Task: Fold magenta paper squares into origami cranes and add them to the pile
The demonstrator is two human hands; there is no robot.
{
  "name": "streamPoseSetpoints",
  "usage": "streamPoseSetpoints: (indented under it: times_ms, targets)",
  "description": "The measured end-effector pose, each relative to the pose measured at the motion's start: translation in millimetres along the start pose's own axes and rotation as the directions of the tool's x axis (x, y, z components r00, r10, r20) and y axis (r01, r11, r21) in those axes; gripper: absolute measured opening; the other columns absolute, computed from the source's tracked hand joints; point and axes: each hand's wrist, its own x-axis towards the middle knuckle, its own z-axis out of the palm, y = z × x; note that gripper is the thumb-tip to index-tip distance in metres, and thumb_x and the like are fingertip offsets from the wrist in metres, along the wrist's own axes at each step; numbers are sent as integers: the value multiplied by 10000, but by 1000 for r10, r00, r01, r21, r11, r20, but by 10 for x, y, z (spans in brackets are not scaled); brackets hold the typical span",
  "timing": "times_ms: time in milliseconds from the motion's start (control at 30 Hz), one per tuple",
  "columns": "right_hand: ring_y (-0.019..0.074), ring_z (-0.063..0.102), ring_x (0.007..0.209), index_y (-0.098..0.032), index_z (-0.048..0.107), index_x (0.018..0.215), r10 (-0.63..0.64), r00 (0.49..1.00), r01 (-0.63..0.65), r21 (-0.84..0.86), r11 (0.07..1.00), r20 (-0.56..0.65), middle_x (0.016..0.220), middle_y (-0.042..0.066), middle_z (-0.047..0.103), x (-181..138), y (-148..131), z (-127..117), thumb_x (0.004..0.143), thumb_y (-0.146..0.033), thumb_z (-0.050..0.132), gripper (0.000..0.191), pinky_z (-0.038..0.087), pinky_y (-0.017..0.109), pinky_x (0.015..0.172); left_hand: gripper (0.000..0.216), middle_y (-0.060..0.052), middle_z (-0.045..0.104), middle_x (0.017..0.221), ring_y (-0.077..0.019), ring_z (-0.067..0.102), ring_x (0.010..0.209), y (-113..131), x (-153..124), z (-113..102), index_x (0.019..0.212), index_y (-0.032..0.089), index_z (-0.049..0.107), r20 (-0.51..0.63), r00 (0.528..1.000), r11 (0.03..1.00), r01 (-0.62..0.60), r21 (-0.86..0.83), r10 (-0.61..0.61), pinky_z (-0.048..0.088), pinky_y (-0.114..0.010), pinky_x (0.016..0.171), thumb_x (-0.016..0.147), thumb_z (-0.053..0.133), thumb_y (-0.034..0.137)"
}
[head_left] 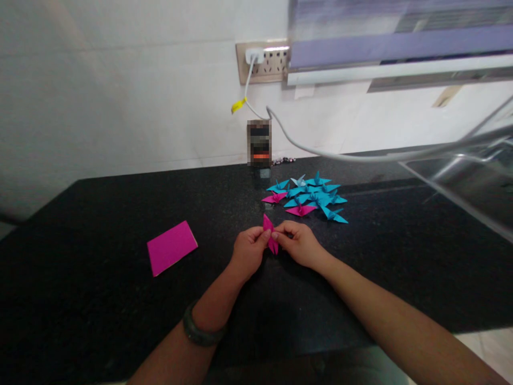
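Between both hands is a narrow pink folded paper [268,221], long and pointed at its top, with two points at its lower end. My left hand [249,251] pinches it from the left, thumb lying on the front. From the right, my right hand [298,243] grips its edge between thumb and fingertips. Just beyond the hands sits a cluster of paper cranes: several blue ones [316,197], a pale one [298,182] and two pink ones, one nearer [301,210] and one farther left [274,198].
A stack of pink paper squares [172,248] lies left on the black countertop [100,305]. A phone-like device [259,141], blurred out, leans on the wall. A white cable [304,148] runs from the socket [264,61] across to the right, near a sink edge [452,198].
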Motion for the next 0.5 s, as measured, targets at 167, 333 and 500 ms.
streamPoseSetpoints:
  times_ms: [167, 333, 500]
  targets:
    - [89, 487, 526, -143, 589, 574, 12, 1000, -11, 87, 996, -18, 561, -8, 535, -4, -8, -18, 738, -212, 561, 180, 387, 208, 521, 290, 35, 457, 500, -87, 397, 497, 76, -26, -4, 578, 141, 565, -10, 998, 990, -62, 124, 63, 309, -212, 494, 762, 515, 359]
    - [97, 510, 568, -152, 622, 633, -44, 999, 44, 55, 998, -3, 600, 2, 557, 1, -4, -26, 761, -209, 541, 163, 397, 212, 547, 254, 11, 552, 579, -104, 471, 543, 98, -31, 7, 667, 135, 611, 6, 1000, 998, -31, 62, 30, 362, -218, 529, 720, 569, 380]
    - [107, 517, 640, -165, 632, 737, -163, 985, 163, -3, 987, 57, 659, 10, 551, -23, -15, -13, 770, -152, 517, 121, 405, 220, 601, 246, -2, 584, 603, -108, 501, 559, 99, -30, 9, 673, 126, 621, -67, 998, 997, 9, -71, -14, 390, -223, 547, 669, 634, 372]
